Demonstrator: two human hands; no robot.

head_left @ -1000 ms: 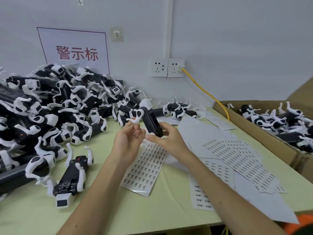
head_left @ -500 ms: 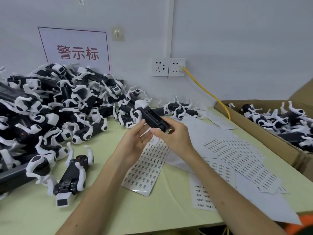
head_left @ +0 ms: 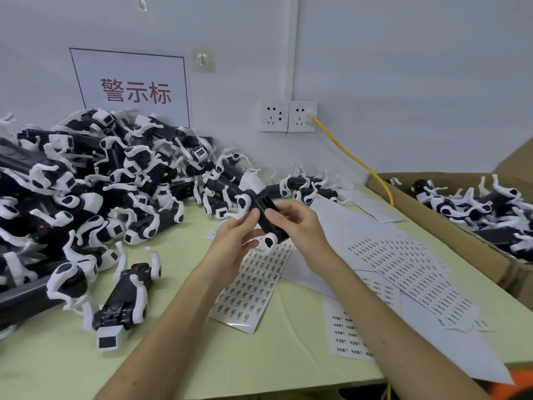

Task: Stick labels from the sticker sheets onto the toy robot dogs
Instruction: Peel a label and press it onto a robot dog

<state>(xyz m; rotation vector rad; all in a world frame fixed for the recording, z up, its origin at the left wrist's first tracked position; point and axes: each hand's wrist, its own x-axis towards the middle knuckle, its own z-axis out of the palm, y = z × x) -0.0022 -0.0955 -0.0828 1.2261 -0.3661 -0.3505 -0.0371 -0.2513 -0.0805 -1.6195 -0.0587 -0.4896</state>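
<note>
A black-and-white toy robot dog (head_left: 261, 207) is held above the table's middle, belly up and tilted, its head pointing away. My left hand (head_left: 235, 241) grips its left side from below, thumb near the black underside. My right hand (head_left: 300, 226) holds the right side, thumb pressing on the black belly. Under the hands lies a sticker sheet (head_left: 251, 287) with rows of small labels. More sticker sheets (head_left: 409, 272) spread to the right.
A big pile of toy dogs (head_left: 86, 197) fills the left and back. One dog (head_left: 124, 301) lies alone at front left. A cardboard box (head_left: 450, 226) with more dogs stands at right. A yellow cable (head_left: 354, 160) runs from the wall socket (head_left: 288, 116).
The held dog has been turned from upright to lying tilted with its belly up. My right thumb has come onto the belly and my left hand has shifted its grip lower.
</note>
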